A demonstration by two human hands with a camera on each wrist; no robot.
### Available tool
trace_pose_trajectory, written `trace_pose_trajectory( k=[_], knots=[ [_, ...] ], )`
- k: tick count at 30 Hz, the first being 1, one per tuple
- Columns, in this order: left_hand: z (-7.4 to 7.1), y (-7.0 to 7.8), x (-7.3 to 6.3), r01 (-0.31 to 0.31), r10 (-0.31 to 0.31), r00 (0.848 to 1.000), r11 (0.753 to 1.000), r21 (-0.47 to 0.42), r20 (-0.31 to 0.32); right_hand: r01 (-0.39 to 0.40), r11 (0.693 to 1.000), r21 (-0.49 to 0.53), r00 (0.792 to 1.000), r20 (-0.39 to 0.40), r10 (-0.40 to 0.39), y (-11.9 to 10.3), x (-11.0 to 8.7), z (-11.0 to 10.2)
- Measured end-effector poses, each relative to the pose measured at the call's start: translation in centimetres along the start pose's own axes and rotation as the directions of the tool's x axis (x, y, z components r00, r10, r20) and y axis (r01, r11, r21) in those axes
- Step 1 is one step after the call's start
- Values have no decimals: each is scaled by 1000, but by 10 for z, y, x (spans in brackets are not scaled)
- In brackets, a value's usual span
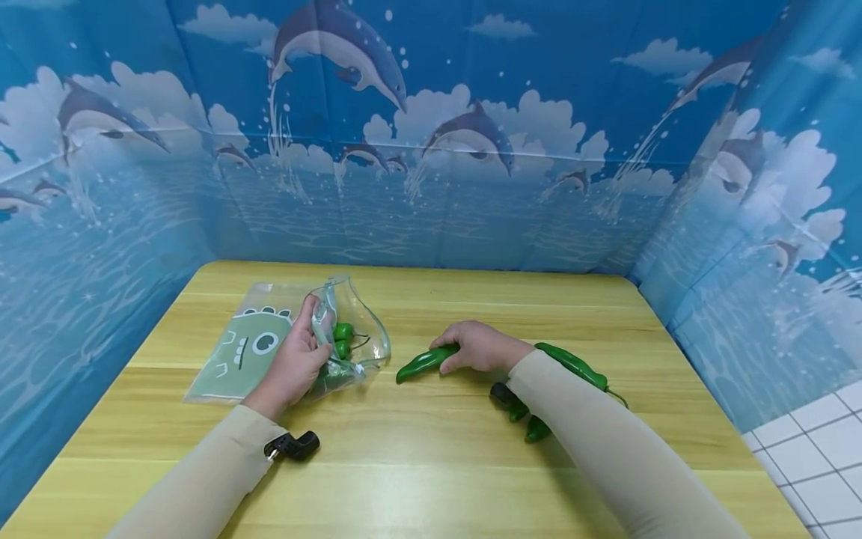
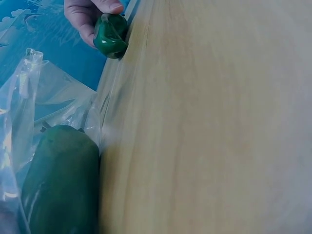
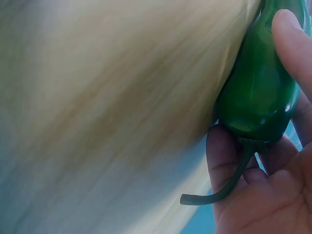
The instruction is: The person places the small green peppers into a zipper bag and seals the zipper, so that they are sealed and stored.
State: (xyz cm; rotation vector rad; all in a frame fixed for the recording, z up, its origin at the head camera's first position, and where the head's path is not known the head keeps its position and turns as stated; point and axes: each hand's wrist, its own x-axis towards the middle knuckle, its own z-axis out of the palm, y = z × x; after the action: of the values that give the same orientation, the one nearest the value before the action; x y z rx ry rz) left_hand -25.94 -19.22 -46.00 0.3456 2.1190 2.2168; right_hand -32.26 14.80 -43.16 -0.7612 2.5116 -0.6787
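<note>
Where the clear printed bag (image 1: pixel 232 370) lies, left of frame centre, the left hand (image 1: pixel 291 368) pinches its mouth; green peppers (image 1: pixel 343 330) show inside. At centre, long green pepper (image 1: pixel 420 364) pinched in the grip of right hand (image 1: pixel 480 346), contact with table (image 1: pixel 417 471) unclear; loose peppers (image 1: pixel 574 364) right of centre, partly behind right sleeve (image 1: pixel 606 438).

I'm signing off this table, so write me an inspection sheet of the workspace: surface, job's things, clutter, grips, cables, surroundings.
Surface: yellow wood-grain tabletop.
Job's things: clear, green-printed plastic bag; green peppers inside it; long, glossy green pepper in the right hand; second long green pepper beside the beige right sleeve; more green shapes partly hidden by that sleeve.
Clutter: nothing seen.
Grips: left hand holds the bag at its open mouth; right hand holds the first long pepper.
Cables: nothing seen.
Surroundings: blue dolphin-print curtain behind and at both sides; white tiles at right.
</note>
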Motion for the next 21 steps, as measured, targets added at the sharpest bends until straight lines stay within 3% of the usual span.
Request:
trace_pose_trajectory(
  k=[13,21],
  knots=[
    [0,2,-1,5,-5,1000,1000,18,-5,27,997,-77,999,21,-25,-2,1,-1],
    [-1,1,1,19,-19,1000,1000,14,-4,-12,1000,-24,1000,-28,11,-8,1,-8]
  ],
)
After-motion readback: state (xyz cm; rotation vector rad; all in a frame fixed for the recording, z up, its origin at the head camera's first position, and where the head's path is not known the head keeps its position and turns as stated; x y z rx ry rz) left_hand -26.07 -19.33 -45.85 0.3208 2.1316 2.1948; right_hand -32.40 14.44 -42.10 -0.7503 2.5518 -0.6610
